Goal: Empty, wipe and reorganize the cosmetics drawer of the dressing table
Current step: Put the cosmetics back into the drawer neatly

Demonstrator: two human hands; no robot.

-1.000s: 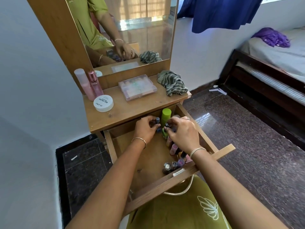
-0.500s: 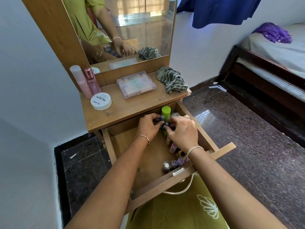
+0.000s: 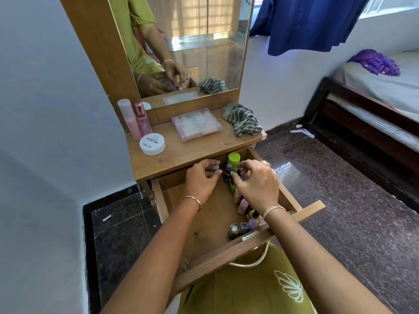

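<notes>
The dressing table's drawer [image 3: 250,247] stands pulled out toward me, its wooden floor bare on the left. Several small nail polish bottles [image 3: 243,205] line its right side, with more at the front right corner [image 3: 235,230]. A tall green-capped bottle [image 3: 233,159] stands at the back. My right hand [image 3: 257,185] pinches a small dark bottle just in front of it. My left hand [image 3: 200,181] has its fingers curled right beside a small blue-capped bottle [image 3: 227,172], with nothing seen in its grip.
On the tabletop [image 3: 181,155] sit two pink bottles [image 3: 133,121], a white round jar [image 3: 152,143], a clear plastic box [image 3: 196,124] and a striped grey cloth [image 3: 242,120]. A mirror [image 3: 192,41] rises behind. A bed [image 3: 374,94] stands at the right across dark tiles.
Both hands stay at the back of the drawer among the small bottles. My left fingers have drawn slightly away from the blue-capped bottle. The view has shifted a little.
</notes>
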